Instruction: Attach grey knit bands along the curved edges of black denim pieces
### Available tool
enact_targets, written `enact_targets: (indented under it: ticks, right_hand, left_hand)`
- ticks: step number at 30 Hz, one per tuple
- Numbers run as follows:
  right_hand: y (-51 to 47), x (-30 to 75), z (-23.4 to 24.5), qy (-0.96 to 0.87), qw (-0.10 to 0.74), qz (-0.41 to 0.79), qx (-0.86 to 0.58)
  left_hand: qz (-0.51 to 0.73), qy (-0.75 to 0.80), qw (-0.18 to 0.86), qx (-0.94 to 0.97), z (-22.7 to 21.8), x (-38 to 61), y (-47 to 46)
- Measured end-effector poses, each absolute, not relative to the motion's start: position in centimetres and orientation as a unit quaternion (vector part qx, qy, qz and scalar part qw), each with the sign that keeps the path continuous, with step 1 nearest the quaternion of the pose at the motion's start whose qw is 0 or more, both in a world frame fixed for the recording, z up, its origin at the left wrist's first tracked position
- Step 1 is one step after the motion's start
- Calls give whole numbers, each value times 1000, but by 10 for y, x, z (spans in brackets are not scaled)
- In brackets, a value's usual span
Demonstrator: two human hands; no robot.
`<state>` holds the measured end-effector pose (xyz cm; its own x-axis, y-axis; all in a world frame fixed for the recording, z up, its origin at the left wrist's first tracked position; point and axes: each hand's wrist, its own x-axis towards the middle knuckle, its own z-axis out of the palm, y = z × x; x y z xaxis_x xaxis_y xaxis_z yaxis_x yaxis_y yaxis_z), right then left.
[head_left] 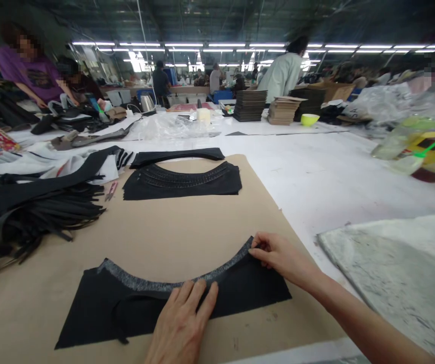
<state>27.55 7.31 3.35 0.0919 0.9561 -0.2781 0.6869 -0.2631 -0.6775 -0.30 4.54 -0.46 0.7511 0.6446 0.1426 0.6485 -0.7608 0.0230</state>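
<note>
A black curved fabric piece (240,290) with a grey strip along its upper edge lies on brown paper (172,222) in front of me. My left hand (181,323) rests flat on its middle, fingers stretched out toward the grey strip. My right hand (278,255) pinches the right end of the grey strip (141,280) at the fabric's corner. Farther back on the paper sits a stack of similar black pieces (181,182), with a loose black curved band (177,155) above it.
A heap of black strips (31,212) and small snips (110,191) lie at left. A marbled white slab (399,273) sits at right, bottles and a yellow box (433,151) beyond it. Card stacks (249,105), a green bowl (309,119) and several people are at the back.
</note>
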Motion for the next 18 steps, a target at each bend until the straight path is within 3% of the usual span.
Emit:
enact_targets:
  ticks: [18]
  right_hand:
    - [70,260,46,-618,145,248,-732]
  left_hand:
    - [-59,-310,31,-949,-6,-2,51]
